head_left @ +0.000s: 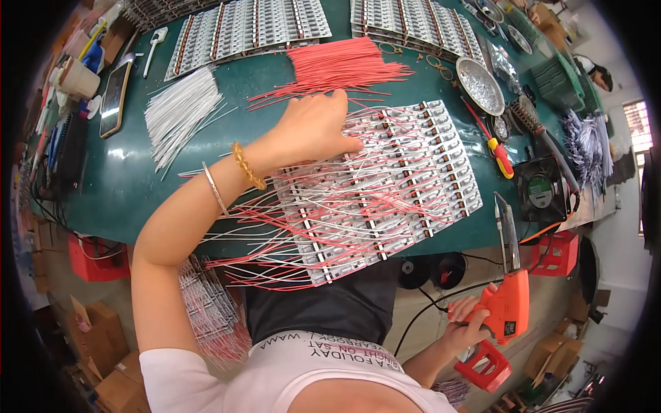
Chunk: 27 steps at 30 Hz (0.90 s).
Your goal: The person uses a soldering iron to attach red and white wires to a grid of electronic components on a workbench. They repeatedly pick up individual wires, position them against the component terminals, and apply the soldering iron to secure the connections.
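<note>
My left hand is over the far left part of a circuit board panel, just short of a bundle of red wires. Its thumb stands apart from the index finger, and I see nothing between them; the other fingertips are hidden. Rows of small parts cover the panel, and red and white wires run across it and hang past its left side. Down at the right, my right hand grips the handle of an orange-red soldering gun, its metal tip pointing up beside the table edge.
White wires lie at the left near a phone. More board panels stand at the back. At the right are a metal dish, a red-yellow screwdriver, a brush and a small fan. Red stools flank the table.
</note>
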### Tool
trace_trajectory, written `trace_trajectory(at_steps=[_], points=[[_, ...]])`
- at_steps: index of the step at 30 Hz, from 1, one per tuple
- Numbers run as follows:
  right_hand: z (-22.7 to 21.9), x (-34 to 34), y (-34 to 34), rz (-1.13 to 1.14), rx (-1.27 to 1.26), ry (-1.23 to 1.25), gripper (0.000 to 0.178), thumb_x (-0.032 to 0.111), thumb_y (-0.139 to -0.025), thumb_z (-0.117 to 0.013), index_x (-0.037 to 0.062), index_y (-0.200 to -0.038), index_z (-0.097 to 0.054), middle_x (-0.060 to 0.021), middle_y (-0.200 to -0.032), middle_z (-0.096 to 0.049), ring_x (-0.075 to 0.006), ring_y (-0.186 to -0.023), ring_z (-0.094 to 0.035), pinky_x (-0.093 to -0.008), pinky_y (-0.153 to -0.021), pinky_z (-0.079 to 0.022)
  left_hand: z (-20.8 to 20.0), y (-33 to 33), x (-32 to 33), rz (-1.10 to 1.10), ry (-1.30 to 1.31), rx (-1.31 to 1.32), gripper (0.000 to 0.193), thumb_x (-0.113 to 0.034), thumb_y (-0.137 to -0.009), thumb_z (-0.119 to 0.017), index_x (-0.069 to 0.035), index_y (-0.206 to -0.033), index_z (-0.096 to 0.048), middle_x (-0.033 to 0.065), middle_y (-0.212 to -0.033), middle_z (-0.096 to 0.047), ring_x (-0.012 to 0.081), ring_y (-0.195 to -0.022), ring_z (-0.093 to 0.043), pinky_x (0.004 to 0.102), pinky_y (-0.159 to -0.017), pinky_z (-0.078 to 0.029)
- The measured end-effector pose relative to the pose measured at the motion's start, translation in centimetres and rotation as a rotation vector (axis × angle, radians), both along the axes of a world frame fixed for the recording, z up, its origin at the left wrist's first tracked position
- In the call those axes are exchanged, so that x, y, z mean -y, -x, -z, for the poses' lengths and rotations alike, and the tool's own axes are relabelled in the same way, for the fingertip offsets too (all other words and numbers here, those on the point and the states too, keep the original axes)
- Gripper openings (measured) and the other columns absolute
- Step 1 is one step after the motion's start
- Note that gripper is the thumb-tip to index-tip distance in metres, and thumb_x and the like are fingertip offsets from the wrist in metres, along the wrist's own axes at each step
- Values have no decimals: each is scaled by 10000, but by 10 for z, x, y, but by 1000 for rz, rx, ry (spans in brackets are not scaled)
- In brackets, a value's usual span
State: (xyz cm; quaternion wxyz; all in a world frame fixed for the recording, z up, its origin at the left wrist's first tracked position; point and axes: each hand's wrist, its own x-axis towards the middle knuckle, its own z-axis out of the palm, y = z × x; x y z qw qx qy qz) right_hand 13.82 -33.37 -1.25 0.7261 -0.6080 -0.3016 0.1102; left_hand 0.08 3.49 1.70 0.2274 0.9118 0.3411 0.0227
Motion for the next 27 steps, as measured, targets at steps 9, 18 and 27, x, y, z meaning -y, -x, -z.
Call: trace_trajectory(at_steps=[9,18,27], points=[[5,7,6,121,-68,15,620,352,-945,-583,-95,-1315,-366,1,-507,-391,-85,-389,-354,-239,-424,-387,-3,-2,5,28,-53,-24,540,-370,-724,-780,31,-1028,-585,185,-1013,-606,305,-980,-580,389,-832,-454],[9,11,4,94,-66,-11,573,322,-959,-560,-95,-1302,-369,-2,-506,-394,-88,-390,-361,-244,-423,-399,19,12,-40,-160,35,523,343,-268,-862,-682,-13,-1081,-616,142,-1043,-639,240,-943,-622,348,-849,-489],[14,13,0,86,-83,-31,500,281,-976,-532,-90,-1280,-388,-13,-510,-417,-96,-397,-385,-243,-429,-412,-4,2,4,5,-65,-57,511,-461,-827,-640,30,-964,-606,216,-867,-665,367,-831,-644,452,-732,-494]])
